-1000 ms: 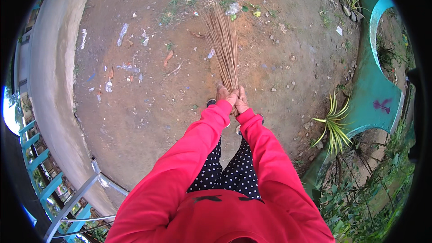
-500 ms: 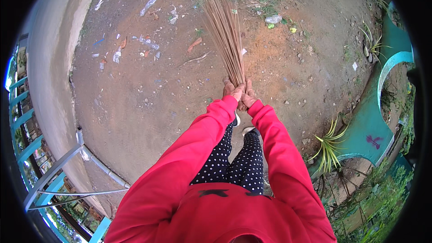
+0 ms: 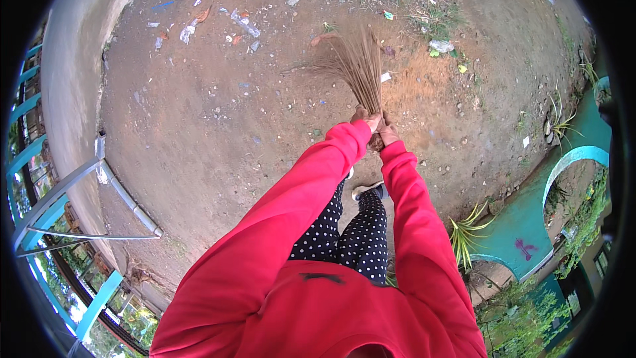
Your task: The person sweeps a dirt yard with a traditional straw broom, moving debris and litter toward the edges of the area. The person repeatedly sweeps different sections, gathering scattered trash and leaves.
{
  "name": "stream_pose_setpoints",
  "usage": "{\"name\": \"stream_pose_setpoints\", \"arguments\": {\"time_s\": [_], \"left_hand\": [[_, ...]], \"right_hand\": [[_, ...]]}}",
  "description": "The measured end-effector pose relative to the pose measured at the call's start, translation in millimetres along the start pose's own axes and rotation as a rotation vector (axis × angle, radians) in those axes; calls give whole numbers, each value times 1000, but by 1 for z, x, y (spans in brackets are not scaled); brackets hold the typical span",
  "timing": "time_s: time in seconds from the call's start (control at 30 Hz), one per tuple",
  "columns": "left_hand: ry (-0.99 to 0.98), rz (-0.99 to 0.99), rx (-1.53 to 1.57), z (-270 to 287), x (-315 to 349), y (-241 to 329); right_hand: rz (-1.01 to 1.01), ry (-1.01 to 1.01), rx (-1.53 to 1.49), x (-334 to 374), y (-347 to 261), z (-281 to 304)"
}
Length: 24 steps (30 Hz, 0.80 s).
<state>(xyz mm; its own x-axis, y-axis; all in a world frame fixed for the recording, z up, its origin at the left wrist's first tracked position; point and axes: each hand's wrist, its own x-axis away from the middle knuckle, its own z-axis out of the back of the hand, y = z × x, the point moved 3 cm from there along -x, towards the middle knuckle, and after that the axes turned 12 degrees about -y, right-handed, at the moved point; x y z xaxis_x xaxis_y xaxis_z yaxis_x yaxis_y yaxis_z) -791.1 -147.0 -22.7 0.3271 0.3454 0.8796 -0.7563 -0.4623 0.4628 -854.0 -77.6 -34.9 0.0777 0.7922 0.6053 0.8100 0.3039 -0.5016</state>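
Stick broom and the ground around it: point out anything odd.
Plastic scraps scattered on bare soil left of the stick broom look out of place, like litter; so does a crumpled clear plastic piece near grass to its right. The broom's tips are too blurred to judge.

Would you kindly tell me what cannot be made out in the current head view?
Stick broom: in the head view, its outer tips blur, apparently from motion; the left hand and right hand hide its gripped part.
Left shoe: mostly hidden, head view, behind the left sleeve.
Turquoise wall: cut off at right by the head view's dark rim.
White scrap: too small, head view.
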Motion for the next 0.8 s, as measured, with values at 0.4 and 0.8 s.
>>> {"name": "stream_pose_setpoints", "arguments": {"time_s": [0.4, 0.8], "left_hand": [[-343, 156, 253, -124, 57, -13], [-18, -606, 329, -158, -13, 115]], "right_hand": [[-563, -176, 87, 128, -82, 24], [89, 17, 303, 76, -169, 98]]}}
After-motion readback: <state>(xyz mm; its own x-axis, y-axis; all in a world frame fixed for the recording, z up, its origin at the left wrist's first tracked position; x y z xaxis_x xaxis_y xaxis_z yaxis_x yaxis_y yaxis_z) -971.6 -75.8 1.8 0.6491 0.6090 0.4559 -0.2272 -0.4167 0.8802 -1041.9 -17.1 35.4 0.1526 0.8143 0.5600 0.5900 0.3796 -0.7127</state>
